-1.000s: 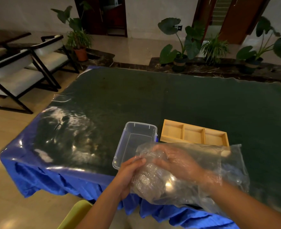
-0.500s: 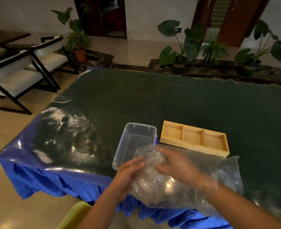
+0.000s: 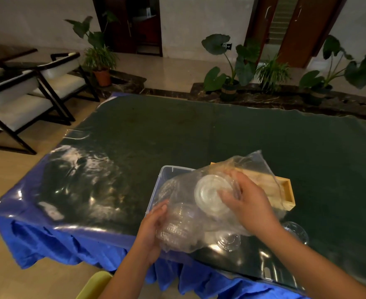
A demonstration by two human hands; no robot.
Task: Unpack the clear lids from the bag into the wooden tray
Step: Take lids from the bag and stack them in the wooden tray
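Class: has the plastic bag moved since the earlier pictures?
Yes. The bag has been lifted up and away, now covering part of the wooden tray.

Dark green surface under a glossy clear sheet, blue cloth hanging off its near edge.
Toward 6 o'clock sit a clear plastic bin and, just beside it at 3 o'clock, a wooden tray. Two clear lids lie loose near the front edge, one at the tray's 6 o'clock.
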